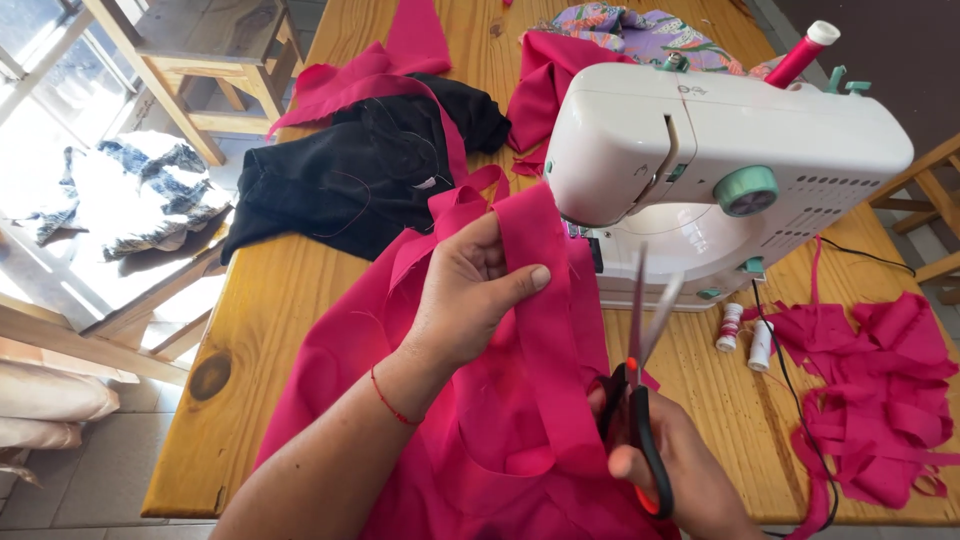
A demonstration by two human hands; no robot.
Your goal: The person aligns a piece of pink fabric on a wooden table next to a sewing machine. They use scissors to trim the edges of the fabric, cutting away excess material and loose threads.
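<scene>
My left hand pinches a folded strip of magenta fabric and holds it up in front of the white sewing machine. In my right hand is a pair of black-and-red scissors. Their blades are parted and point up beside the strip's right edge. The rest of the magenta cloth drapes over the wooden table toward me. A thin red cord circles my left wrist.
A black garment lies at the table's left, with more magenta pieces and a flowered cloth behind it. Cut magenta strips pile at the right, near two small thread spools. A wooden stool stands beyond.
</scene>
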